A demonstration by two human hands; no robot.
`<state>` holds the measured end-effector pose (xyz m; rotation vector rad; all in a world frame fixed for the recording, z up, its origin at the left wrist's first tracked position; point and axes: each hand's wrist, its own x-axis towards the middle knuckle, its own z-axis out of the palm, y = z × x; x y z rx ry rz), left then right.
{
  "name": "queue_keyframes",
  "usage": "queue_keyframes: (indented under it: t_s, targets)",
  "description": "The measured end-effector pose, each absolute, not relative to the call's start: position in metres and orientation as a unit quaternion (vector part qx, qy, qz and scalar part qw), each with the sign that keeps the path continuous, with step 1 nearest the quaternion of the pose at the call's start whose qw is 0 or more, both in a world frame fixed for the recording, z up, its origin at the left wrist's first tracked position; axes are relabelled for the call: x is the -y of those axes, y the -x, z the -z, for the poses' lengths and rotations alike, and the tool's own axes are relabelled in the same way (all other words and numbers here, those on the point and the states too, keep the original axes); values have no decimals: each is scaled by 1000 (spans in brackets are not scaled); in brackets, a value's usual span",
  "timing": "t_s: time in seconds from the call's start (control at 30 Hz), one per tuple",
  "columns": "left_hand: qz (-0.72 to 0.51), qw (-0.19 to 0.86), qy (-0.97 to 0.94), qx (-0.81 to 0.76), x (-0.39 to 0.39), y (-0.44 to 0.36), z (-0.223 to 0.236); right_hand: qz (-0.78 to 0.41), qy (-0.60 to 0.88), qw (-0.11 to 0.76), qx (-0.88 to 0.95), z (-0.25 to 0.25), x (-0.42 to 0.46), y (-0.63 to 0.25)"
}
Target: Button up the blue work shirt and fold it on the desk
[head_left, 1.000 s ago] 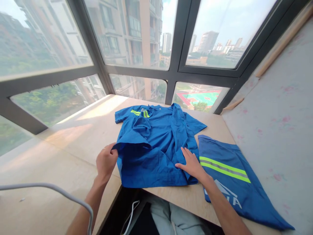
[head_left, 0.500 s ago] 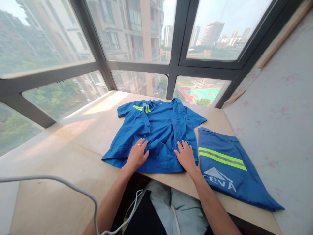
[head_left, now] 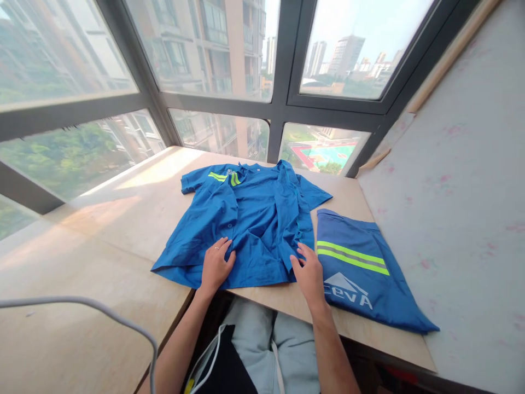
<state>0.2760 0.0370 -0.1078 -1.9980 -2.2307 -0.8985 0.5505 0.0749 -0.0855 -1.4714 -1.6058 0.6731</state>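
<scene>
A blue work shirt with neon yellow stripes near the collar lies spread on the wooden table, its front panels open and rumpled. My left hand rests flat on the shirt's lower hem, fingers stretched out, a ring on one finger. My right hand sits at the shirt's right lower edge, fingers spread and slightly curled, touching the fabric. Neither hand grips anything.
A second blue garment, folded, with a yellow and grey stripe and white lettering, lies right of the shirt. Large windows ring the table's far side. A pale wall stands at the right. A white cable arcs at the lower left.
My left hand let go of the shirt's left panel, which now lies spread flat, and moved onto the hem. My right hand slid toward the right lower edge.
</scene>
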Motion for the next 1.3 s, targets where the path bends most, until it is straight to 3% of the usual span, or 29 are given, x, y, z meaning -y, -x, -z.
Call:
queue_keyframes:
  t_s: [0.23,0.67,0.83,1.1,1.3]
  targets:
    - [301,2,634,712,-37,-272,109,-256,624,393,626,96,-60,-545]
    - [319,13,671,669,-48,-250,120,-220,541,411,700,119,-29,-519]
    - [331,-46,702,629,-65,-220,118,-245,522,417,702,117,-29,-526]
    - [338,-52,685,643,-89,-212,113,-347,517,498,604,115,-21,-535]
    - [349,-57,659,664,-90,-215,112,-365,512,488,605,114,-23,-534]
